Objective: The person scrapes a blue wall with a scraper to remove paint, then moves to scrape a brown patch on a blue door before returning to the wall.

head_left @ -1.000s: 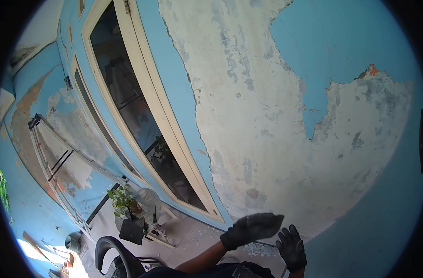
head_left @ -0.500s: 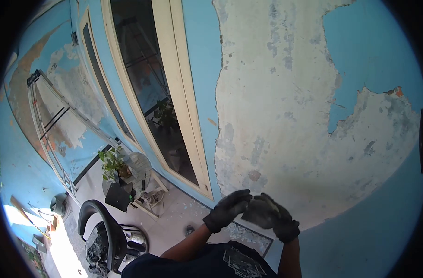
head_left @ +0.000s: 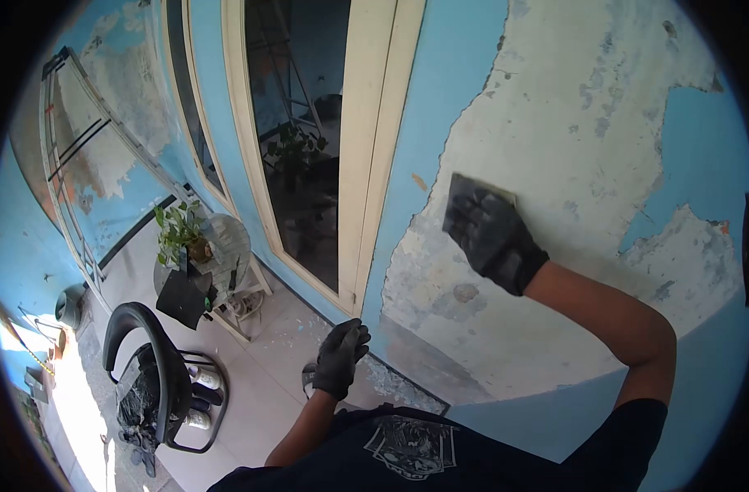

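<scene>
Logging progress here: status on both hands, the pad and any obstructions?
Right hand holding dark flat pad, apparently against peeled wall patch. Left hand lower, loosely curled, no object visible. Nothing seen blocking pad.

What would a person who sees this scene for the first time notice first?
Probably the large, pale stripped patch on the right, with ragged edges against blue paint. Next, the gloved right hand, dark against that patch, with its fingers over a flat grey sheet. Then, perhaps, the ladder at the upper left, standing in front of another worn wall.
</scene>
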`<action>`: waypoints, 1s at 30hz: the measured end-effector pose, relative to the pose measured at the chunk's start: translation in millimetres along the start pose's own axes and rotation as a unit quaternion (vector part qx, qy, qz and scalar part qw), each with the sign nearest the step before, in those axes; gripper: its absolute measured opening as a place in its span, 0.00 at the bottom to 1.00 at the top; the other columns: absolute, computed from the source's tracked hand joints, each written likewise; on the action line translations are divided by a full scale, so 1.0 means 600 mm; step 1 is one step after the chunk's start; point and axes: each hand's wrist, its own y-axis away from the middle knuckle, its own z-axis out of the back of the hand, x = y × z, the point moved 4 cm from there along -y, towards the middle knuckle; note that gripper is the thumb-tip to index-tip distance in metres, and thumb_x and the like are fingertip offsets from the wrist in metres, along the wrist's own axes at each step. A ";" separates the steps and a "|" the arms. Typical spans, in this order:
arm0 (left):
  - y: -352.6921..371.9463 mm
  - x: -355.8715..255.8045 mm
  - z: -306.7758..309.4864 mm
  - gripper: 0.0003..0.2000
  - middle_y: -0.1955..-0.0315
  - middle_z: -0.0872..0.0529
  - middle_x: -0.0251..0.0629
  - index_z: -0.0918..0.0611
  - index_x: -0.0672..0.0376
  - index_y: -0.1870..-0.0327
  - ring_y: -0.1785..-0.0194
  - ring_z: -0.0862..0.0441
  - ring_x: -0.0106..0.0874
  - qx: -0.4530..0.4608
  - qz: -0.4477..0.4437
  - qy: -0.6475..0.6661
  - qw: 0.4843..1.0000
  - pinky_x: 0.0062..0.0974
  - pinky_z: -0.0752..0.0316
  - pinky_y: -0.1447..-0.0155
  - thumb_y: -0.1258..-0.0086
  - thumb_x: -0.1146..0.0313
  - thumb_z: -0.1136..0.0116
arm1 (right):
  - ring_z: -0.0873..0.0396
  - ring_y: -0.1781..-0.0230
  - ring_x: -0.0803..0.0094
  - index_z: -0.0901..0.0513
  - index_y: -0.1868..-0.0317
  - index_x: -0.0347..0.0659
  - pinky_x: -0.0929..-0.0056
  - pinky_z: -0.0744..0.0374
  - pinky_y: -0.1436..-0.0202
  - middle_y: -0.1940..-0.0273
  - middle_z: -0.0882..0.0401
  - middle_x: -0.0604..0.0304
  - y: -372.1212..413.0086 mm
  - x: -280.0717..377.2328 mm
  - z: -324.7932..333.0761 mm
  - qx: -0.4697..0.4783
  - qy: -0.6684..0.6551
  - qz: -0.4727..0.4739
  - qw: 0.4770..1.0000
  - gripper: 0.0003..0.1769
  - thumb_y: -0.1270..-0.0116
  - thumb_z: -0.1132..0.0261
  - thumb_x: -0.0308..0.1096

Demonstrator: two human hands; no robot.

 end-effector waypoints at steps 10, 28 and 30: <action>-0.036 -0.020 0.084 0.17 0.45 0.14 0.40 0.22 0.59 0.34 0.43 0.16 0.31 -0.035 0.000 -0.023 0.999 0.31 0.21 0.41 0.19 0.64 0.46 | 0.22 0.34 0.54 0.29 0.26 0.44 0.45 0.27 0.26 0.28 0.26 0.52 0.031 -0.059 0.063 -0.051 -0.144 -0.099 0.983 0.24 0.17 0.51 0.39; -0.055 0.007 0.131 0.16 0.47 0.13 0.39 0.21 0.59 0.35 0.44 0.15 0.31 -0.045 0.031 -0.004 0.998 0.33 0.21 0.40 0.19 0.67 0.46 | 0.27 0.30 0.62 0.26 0.26 0.49 0.61 0.28 0.30 0.33 0.21 0.57 -0.009 0.014 0.030 -0.089 0.874 0.144 0.456 0.24 0.20 0.45 0.38; -0.051 0.007 0.143 0.16 0.47 0.13 0.39 0.21 0.59 0.35 0.44 0.15 0.31 -0.053 0.038 -0.005 0.998 0.33 0.20 0.41 0.19 0.67 0.47 | 0.26 0.31 0.64 0.24 0.31 0.46 0.64 0.27 0.31 0.33 0.21 0.58 0.084 -0.163 0.122 -0.139 0.633 0.059 0.759 0.21 0.18 0.49 0.38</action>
